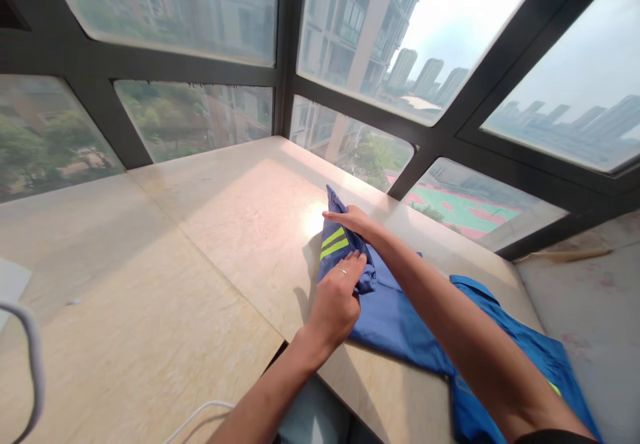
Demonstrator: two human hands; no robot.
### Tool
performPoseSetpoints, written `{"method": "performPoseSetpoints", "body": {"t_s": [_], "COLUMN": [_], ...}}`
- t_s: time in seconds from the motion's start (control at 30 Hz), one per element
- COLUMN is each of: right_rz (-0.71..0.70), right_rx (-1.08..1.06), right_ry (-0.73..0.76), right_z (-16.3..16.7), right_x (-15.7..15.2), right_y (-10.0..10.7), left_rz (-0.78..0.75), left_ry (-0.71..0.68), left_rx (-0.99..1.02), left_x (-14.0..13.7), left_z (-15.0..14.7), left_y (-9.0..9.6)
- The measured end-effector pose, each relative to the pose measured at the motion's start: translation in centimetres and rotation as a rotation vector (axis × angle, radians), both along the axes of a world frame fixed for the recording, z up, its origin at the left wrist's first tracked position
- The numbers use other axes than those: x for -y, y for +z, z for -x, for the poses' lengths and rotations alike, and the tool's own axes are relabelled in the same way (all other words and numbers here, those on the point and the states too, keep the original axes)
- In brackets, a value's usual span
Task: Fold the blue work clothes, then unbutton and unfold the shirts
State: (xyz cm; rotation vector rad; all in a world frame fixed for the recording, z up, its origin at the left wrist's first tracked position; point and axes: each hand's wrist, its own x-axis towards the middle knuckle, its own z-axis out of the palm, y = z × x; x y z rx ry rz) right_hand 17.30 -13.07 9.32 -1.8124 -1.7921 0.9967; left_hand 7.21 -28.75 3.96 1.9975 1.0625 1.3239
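A blue work garment with two neon-yellow stripes (334, 243) is bent up off the stone ledge at its left end. My right hand (356, 223) grips the top of this raised end, thumb stretched along the near side and fingers hidden behind the cloth. Lower down, my left hand (336, 296), wearing a ring, has its fingers bent against the cloth below the stripes and holds it. From there a flat stretch of blue cloth (395, 311) runs right along the ledge, beneath my right forearm. Brighter blue cloth (530, 344) lies bunched at the far right; whether it joins the held garment I cannot tell.
The pale stone ledge (240, 211) meets dark-framed windows (287, 44) at the back. At left are a grey curved tube (35, 371) and a white sheet (11, 285). A white cable (200, 409) crosses the front; the ledge's front edge (340, 397) drops off near my left forearm.
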Motion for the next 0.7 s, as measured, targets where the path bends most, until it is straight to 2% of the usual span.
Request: {"method": "performPoseSetpoints", "body": {"t_s": [0.1, 0.23, 0.37, 0.47, 0.53, 0.6, 0.7], "right_rz": [0.036, 0.043, 0.072, 0.054, 0.015, -0.013, -0.01], "right_rx": [0.203, 0.197, -0.14, -0.322, -0.357, -0.356, -0.303], "right_ry": [-0.065, -0.106, -0.19, -0.165, -0.124, -0.099, -0.107], "right_z": [-1.5, -2.2, -0.3, 1.6, 1.9, 1.1, -1.9], "right_x": [-0.6, -0.1, 1.2, 2.0, 2.2, 2.3, 2.3], "right_y": [0.6, 0.8, 1.8, 4.0, 5.9, 7.6, 8.4], "left_rz": [-0.057, -0.074, 0.037, 0.073, 0.064, 0.049, 0.001], "left_ry": [-0.048, -0.028, 0.163, 0.294, 0.271, 0.18, 0.05], "left_rx": [-0.137, -0.075, 0.193, 0.355, 0.367, 0.306, 0.167], "left_x": [1.3, 2.6, 3.4, 4.0, 4.6, 5.0, 4.9], "left_z": [-0.9, 0.0, 2.6, 4.1, 4.4, 3.9, 1.9], "left_y": [0.0, 0.1, 1.7, 3.9, 5.4, 6.7, 7.4]}}
